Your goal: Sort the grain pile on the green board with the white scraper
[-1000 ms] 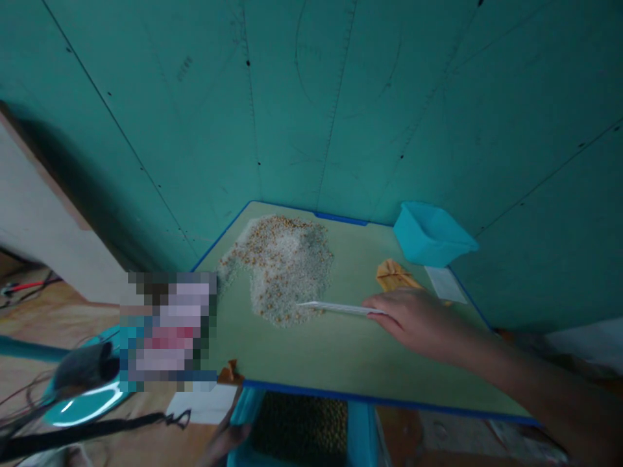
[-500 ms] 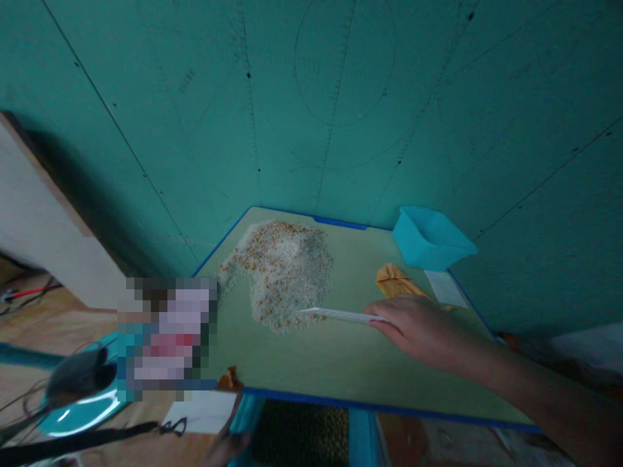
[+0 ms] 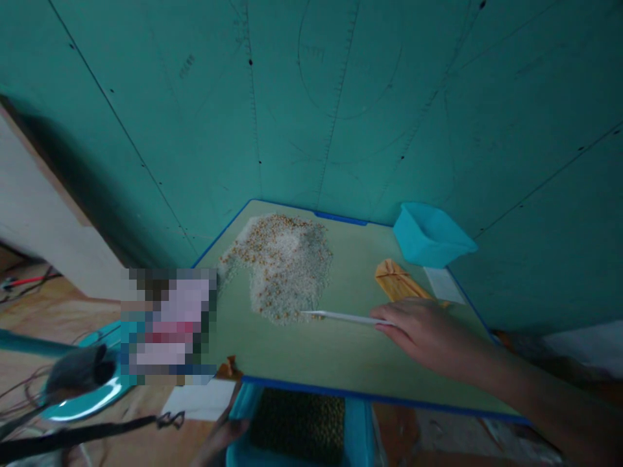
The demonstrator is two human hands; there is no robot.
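Note:
In my right hand (image 3: 413, 324) is a thin white pointed strip (image 3: 345, 318), gripped between thumb and fingers. Its tip reaches the near edge of a spread heap of white rice-like grains (image 3: 296, 259) mixed with tan round beans (image 3: 272, 227). The heap lies on a pale board (image 3: 302, 353) with a blue edge. Low in the view, my left hand (image 3: 228, 433) is dark and partly hidden, its thumb against the left side of a turquoise bin (image 3: 363, 431). Many round beans (image 3: 296, 425) fill that bin, just below the board's front edge.
A turquoise tub (image 3: 433, 237) stands at the board's back right corner. Beside my right hand lies a brown-yellow wrapped packet (image 3: 396, 280), with a white paper (image 3: 444, 285) behind. A green wall (image 3: 341, 117) rises behind the board. At left are a blurred-out object (image 3: 170, 324) and cables.
The camera view has tilted slightly, so the board and bin sit higher in the picture. The strip and right hand have shifted slightly right, its tip still at the heap's near edge.

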